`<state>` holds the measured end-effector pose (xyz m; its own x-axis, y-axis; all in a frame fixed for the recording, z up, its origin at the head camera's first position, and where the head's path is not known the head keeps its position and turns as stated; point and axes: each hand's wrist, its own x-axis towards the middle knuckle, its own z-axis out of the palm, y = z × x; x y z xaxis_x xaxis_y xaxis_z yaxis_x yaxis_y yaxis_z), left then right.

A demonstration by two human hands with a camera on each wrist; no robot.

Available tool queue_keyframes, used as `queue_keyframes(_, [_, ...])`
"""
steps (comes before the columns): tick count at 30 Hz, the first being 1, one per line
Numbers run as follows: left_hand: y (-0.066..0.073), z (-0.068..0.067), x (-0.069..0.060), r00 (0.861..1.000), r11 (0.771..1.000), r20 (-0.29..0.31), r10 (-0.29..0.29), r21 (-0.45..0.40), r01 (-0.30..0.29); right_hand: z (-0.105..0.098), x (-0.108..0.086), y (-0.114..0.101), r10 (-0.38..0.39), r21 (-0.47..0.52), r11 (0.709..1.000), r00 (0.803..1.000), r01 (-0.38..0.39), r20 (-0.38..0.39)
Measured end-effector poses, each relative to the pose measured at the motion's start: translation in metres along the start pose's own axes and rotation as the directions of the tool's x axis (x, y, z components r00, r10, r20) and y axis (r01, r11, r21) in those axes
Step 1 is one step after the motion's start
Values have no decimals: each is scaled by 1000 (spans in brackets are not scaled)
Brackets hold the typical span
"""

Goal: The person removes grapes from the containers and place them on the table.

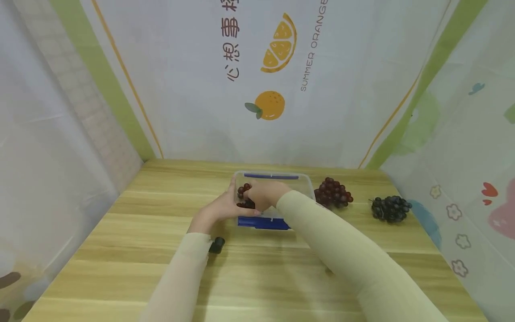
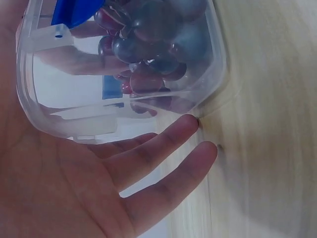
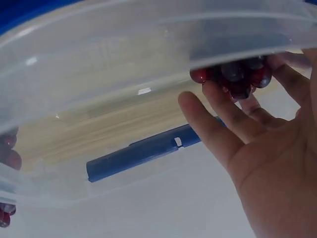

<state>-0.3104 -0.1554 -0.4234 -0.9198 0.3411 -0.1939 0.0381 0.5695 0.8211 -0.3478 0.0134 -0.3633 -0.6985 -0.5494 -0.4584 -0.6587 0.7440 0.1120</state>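
A clear plastic food container (image 1: pixel 309 188) with blue latches stands on the wooden table. My right hand (image 1: pixel 266 193) reaches down inside its left part and holds a bunch of red grapes (image 1: pixel 243 190). In the right wrist view the fingers bend around the grapes (image 3: pixel 235 77), partly hidden by the container wall. The left wrist view shows the bunch (image 2: pixel 148 54) against the clear side. My left hand (image 1: pixel 219 208) rests against the container's left end, its fingers (image 2: pixel 163 198) straight and spread along the outside.
Another bunch of red grapes (image 1: pixel 333 193) lies just right of the container, and a bunch of black grapes (image 1: pixel 390 209) farther right. A small black object (image 1: pixel 217 245) shows beside the left sleeve. Printed curtains (image 1: pixel 193 112) hang behind the table and along its sides.
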Motion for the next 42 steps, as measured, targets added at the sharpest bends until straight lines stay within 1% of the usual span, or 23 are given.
queue_keyframes(3, [0,1,-3,1000,1000,-27,8,19,-7,3,1,0,14,6,1000,1000,-14,8])
queue_keyframes(5, [0,1,-5,999,999,-38,-1,42,3,4,1,1,10,-3,1000,1000,-10,4])
queue_keyframes(7, [1,2,-7,999,999,-39,-6,50,8,6,2,1,1,-2,1000,1000,-1,-2])
queue_keyframes(9, [2,2,-8,999,999,-37,-9,51,11,8,3,2,-11,23,1000,1000,11,-12])
queue_keyframes(13, [3,3,-8,1000,999,-23,-4,35,5,11,5,6,-57,48,997,996,60,-61])
queue_keyframes(17, [5,2,-7,1000,1000,-16,-4,27,4,9,5,9,-132,71,987,984,141,-121])
queue_keyframes(20, [6,1,-8,1000,999,-17,-15,31,16,4,4,12,-187,75,977,968,202,-168])
queue_keyframes(22, [6,1,-8,999,999,-22,-26,40,27,1,1,14,-199,54,976,961,213,-192])
queue_keyframes(25, [7,2,-7,999,998,-20,-40,44,41,-4,-2,18,-192,20,979,957,201,-219])
queue_keyframes(27, [8,2,-7,999,998,-20,-42,35,42,-5,-3,20,-185,13,981,956,193,-226])
queue_keyframes(30, [8,2,-7,999,999,-12,-35,10,35,-7,-4,23,-192,20,979,954,202,-232])
queue_keyframes(35, [6,2,-6,1000,999,-11,-21,-24,21,-11,-8,23,-197,34,977,956,209,-219])
queue_keyframes(40, [4,2,-5,999,1000,-19,-27,12,28,-20,-17,24,-210,42,974,958,222,-198])
queue_keyframes(42, [3,2,-5,999,999,-25,-32,31,32,-25,-21,25,-217,38,973,954,229,-207])
